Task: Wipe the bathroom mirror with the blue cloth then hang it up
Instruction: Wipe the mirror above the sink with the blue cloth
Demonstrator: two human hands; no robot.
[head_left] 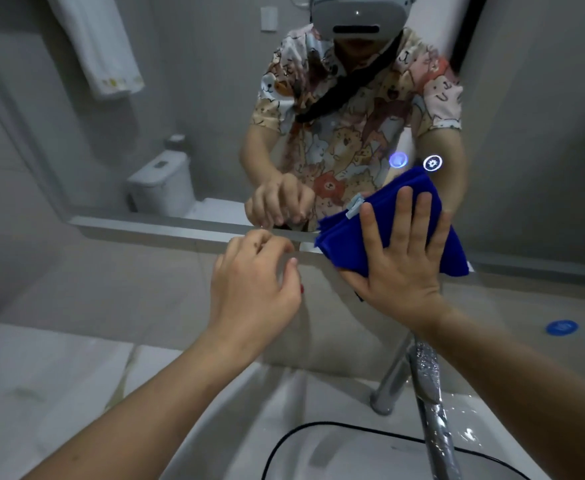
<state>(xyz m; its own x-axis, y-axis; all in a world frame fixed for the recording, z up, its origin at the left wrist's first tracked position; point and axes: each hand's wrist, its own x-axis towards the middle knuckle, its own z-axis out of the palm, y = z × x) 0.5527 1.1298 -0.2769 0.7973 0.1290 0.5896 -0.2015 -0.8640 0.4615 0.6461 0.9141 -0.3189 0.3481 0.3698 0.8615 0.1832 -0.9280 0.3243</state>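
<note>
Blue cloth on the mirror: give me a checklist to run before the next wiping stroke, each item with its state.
1. Blue cloth folded under the palm: ok.
2. Right hand flat, fingers spread, pressing the cloth to the mirror: ok.
3. Left hand off the cloth, holding nothing: ok.
4. Faucet below the right forearm, apart from it: ok.
5. Glass clean above the cloth: cannot tell.
</note>
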